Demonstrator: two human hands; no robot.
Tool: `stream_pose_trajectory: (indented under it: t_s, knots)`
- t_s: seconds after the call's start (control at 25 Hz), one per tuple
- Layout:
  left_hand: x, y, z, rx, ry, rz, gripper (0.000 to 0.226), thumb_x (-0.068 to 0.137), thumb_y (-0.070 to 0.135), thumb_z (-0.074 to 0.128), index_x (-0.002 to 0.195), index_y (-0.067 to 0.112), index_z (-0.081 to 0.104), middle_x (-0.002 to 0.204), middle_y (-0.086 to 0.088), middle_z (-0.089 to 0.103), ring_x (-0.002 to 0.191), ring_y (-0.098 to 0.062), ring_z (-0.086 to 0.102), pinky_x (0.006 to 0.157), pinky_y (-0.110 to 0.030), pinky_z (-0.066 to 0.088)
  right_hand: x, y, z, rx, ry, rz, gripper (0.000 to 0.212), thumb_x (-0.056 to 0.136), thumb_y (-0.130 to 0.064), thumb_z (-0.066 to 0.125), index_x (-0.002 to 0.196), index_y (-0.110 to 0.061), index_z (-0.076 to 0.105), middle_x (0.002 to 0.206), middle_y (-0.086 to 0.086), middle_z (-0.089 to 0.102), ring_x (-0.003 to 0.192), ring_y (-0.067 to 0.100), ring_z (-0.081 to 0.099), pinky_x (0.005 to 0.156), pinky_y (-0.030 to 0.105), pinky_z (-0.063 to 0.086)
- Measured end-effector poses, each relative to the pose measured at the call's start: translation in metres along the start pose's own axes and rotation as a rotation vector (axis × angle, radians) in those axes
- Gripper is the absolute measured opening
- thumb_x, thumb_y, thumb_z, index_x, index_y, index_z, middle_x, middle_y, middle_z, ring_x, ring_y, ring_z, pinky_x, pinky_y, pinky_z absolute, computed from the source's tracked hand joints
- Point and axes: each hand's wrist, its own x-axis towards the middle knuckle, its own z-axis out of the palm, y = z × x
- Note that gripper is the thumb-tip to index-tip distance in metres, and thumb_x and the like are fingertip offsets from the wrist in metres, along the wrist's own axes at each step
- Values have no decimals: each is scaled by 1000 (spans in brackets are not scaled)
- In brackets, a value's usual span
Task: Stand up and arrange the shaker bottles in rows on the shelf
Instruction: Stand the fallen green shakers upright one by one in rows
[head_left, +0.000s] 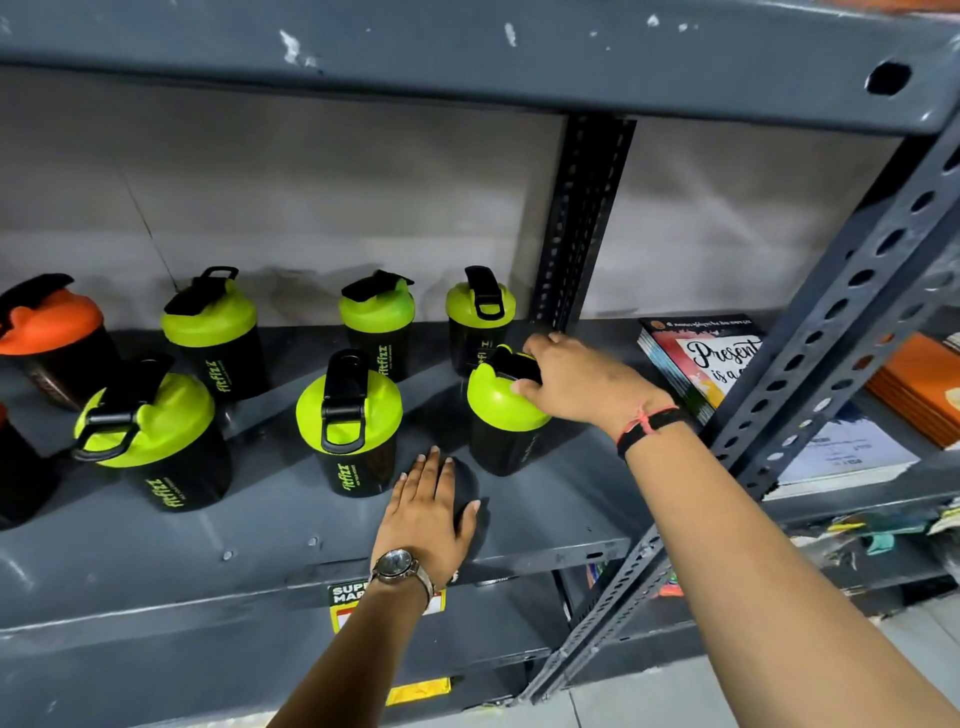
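Several black shaker bottles with lime-green lids stand upright in two rows on the dark grey shelf (545, 514). My right hand (571, 382) grips the lid of the front right bottle (501, 423). Left of it stand the front middle bottle (353, 426) and the front left bottle (156, 441). The back row holds three green-lidded bottles (215, 332), (379, 322), (480, 317). An orange-lidded bottle (49, 338) stands at the far left. My left hand (426, 512) lies flat on the shelf, fingers spread, holding nothing.
A perforated metal upright (810, 353) crosses diagonally in front of my right forearm. Books (711, 358) lie on the shelf to the right. The upper shelf's beam (467, 57) hangs close above. Another rear upright (582, 218) stands behind the bottles.
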Motion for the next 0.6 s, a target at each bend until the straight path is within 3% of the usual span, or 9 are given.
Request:
stream_pose_trajectory:
  t_s: [0.08,0.2,0.32,0.4,0.48,0.56,0.6]
  knots:
    - [1,-1,1,-2,-7,-1,59,93,43,30,141,12,14,156,-8,8,143,-20,6,117,-32,4,-4,-8,3,-6,55,39,39,90,-32,48,112,-1,48,118,24,55,107,39,54,76,36,43]
    - [5,-3,-6,-79,-57,-9,58,92,39,38,140,11,19,155,-8,10,143,-21,8,116,-31,6,-8,-20,7,-24,136,84,37,91,-30,44,103,3,56,112,24,60,101,39,58,73,36,45]
    - [1,-6,-20,-294,-37,-55,46,89,27,51,130,8,41,147,-12,33,136,-25,29,112,-31,23,-11,-27,7,2,134,106,43,93,-36,42,99,3,58,109,24,61,99,39,58,68,34,40]
    - [-14,-16,-31,-371,39,-73,31,84,20,60,112,7,58,130,-14,54,119,-29,50,100,-33,40,-17,-18,9,93,193,128,48,93,-43,37,97,1,58,102,26,63,96,41,59,67,34,38]
    - [-33,-33,-40,-368,160,-103,14,75,12,71,85,5,65,102,-15,67,93,-34,63,81,-30,47,-29,2,24,203,371,175,37,96,-32,35,101,-1,54,95,30,63,91,44,60,68,39,44]
    - [-43,-57,-48,-376,307,-233,23,64,6,79,77,2,60,85,-20,64,81,-39,62,74,-33,47,-43,20,56,360,419,301,28,94,-20,43,113,-1,48,101,30,62,95,42,60,76,43,48]
    - [-44,-67,-52,-405,357,-321,36,60,6,82,86,-1,57,90,-24,61,86,-42,60,79,-40,46,-46,24,75,473,360,336,37,90,-17,51,122,-1,42,111,28,60,103,38,58,84,40,47]
